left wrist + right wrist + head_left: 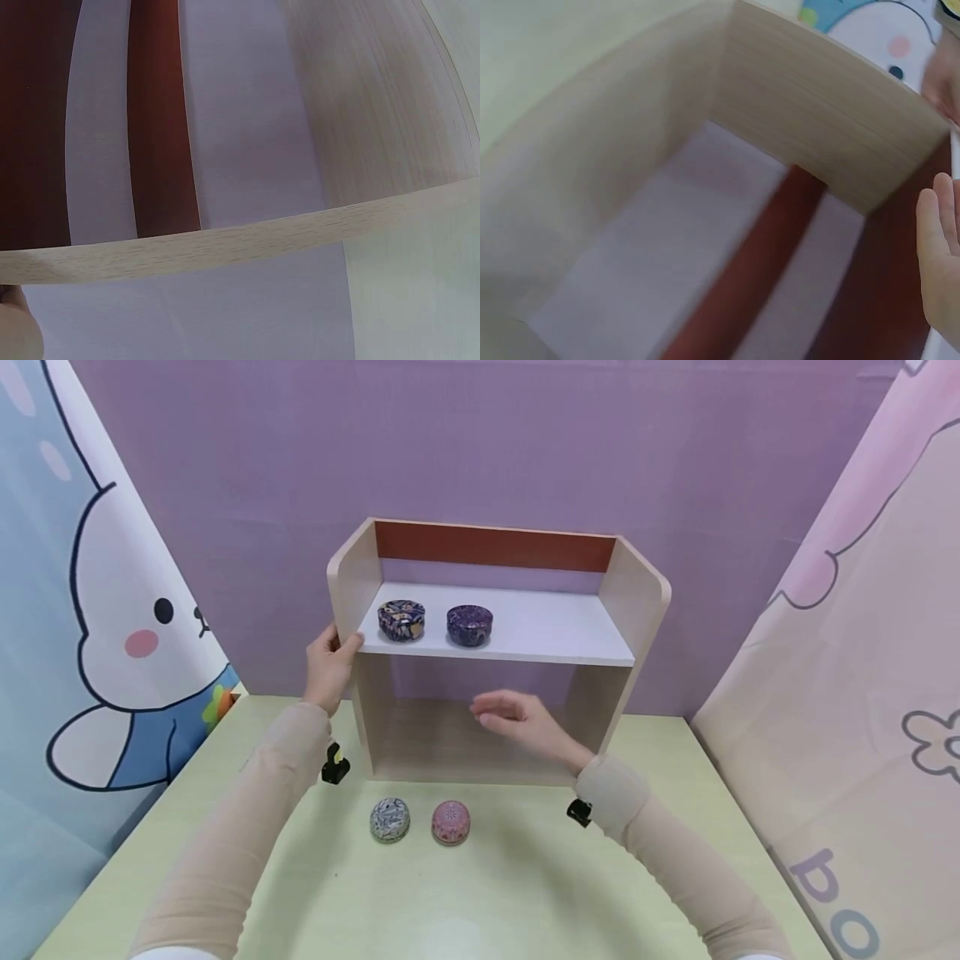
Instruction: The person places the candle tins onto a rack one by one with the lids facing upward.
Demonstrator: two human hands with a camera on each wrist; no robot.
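In the head view my left hand (330, 670) grips the left side panel of a small wooden shelf (641, 602), its thumb at the front edge beside the white upper board. My right hand (525, 725) is held in front of the lower compartment, fingers extended and loosely bent, nothing in it. Two round tins stand on the upper board: a navy one with a floral pattern (401, 621) and a dark purple one (469, 626). On the table before the shelf lie a white-and-grey patterned tin (390, 820) and a pink one (451, 823).
The shelf stands on a pale yellow-green table (420, 910), close to a purple cloth backdrop (487, 443). Printed curtains flank both sides, with a rabbit on the left curtain (112, 635). A reddish-brown strip (495, 547) crosses the shelf's top back.
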